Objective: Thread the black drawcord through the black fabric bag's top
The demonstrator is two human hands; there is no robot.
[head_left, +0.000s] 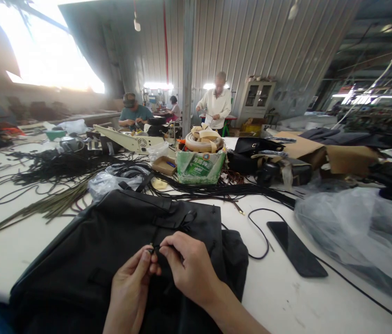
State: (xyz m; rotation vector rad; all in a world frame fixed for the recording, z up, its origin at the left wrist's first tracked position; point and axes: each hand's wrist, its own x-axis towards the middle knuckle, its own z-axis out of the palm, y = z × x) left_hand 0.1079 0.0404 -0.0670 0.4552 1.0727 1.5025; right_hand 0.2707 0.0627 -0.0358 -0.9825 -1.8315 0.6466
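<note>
A large black bag (112, 236) lies flat on the white table in front of me, with straps and a flap on its upper side. Over its middle, the fingers of my left hand (131, 283) pinch a small dark piece, which looks like the end of a thin black cord (157, 248). My right hand (192, 269) is closed, thumb against fingertips, on the same short dark piece from the right. A tiny yellowish bit shows above the left fingertips; its kind is too small to tell. The fingers partly hide what lies between them.
A black phone (296, 250) lies right of the bag, beside clear plastic sheeting (359, 227). Black cords (67, 162) spread across the table behind the bag. A green-and-white box (201, 167) holds rolled straps. Several people (217, 104) work farther back.
</note>
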